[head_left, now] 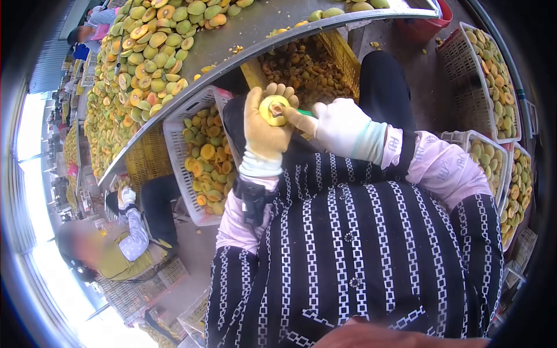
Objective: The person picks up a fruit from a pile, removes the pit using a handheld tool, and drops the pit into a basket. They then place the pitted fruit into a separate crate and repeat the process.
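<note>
My left hand [268,139], in a tan-palmed work glove, cups a halved yellow peach [266,110] with its cut face up. A brown pit or pit hollow shows in the middle of that face. My right hand [348,124], in a white glove with tan fingertips, is closed around a small green-handled tool [304,112]. Its forefinger points to the centre of the peach half, where the tool's tip is hidden. Both hands are over my lap, just in front of a yellow crate [338,55] of brown pits and scraps.
A metal table [232,35] heaped with peach halves [145,64] runs across the front. A pale crate [174,139] of halves stands left. Crates of peaches [464,64] line the right, near a red bucket [426,26]. A co-worker [127,249] sits at left.
</note>
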The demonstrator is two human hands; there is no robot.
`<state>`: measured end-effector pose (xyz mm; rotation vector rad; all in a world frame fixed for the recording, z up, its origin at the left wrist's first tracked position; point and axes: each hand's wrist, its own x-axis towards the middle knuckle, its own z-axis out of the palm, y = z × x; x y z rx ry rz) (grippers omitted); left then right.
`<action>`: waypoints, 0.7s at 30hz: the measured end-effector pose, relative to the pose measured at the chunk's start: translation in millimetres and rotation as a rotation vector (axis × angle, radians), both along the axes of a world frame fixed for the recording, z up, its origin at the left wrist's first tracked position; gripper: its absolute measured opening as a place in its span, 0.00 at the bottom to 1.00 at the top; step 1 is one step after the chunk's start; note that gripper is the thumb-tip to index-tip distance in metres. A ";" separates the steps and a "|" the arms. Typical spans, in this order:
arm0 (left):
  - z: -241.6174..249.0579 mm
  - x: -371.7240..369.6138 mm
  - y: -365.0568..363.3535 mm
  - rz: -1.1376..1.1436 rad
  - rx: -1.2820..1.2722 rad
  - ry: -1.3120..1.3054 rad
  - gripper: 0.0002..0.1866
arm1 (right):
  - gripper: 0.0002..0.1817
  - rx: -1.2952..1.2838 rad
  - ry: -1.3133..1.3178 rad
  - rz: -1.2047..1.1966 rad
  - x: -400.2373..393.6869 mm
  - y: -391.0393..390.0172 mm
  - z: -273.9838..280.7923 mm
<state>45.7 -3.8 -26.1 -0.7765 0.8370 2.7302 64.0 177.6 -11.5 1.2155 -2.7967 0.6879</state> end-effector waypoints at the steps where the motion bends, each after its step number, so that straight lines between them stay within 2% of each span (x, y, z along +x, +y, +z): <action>1: 0.4 2.5 5.3 -0.004 -0.007 -0.007 0.17 | 0.40 0.063 0.051 0.025 3.1 -0.8 -1.1; 4: 5.2 5.3 27.7 0.234 -0.135 0.200 0.17 | 0.42 0.039 0.001 -0.011 11.7 -3.8 -1.0; 7: 12.8 1.0 33.7 0.312 -0.212 0.323 0.15 | 0.42 -0.025 -0.071 -0.050 11.6 -10.6 1.0; 9: 8.9 -2.7 31.9 0.304 -0.201 0.367 0.15 | 0.42 -0.196 -0.060 -0.069 10.4 -11.6 -3.1; 11: -0.8 -3.0 32.6 0.208 -0.220 0.441 0.17 | 0.41 -0.154 -0.036 -0.071 8.4 -2.8 -7.6; 13: 0.8 -5.0 14.9 -0.111 -0.190 0.322 0.23 | 0.41 -0.041 0.013 -0.068 1.4 7.1 -6.3; 15: 19.6 0.4 10.2 -0.229 -0.084 0.058 0.22 | 0.41 0.044 0.057 0.015 -3.1 14.9 -12.2; 17: 7.4 1.1 11.0 -0.181 -0.180 0.051 0.23 | 0.41 0.061 0.034 0.018 3.4 11.4 -7.9; 19: 3.6 4.3 23.4 -0.123 -0.160 0.048 0.21 | 0.42 0.079 0.032 0.012 9.5 10.1 -9.8; 21: 10.2 6.2 35.3 0.117 -0.192 0.135 0.19 | 0.40 -0.061 0.090 -0.066 12.1 1.3 -14.3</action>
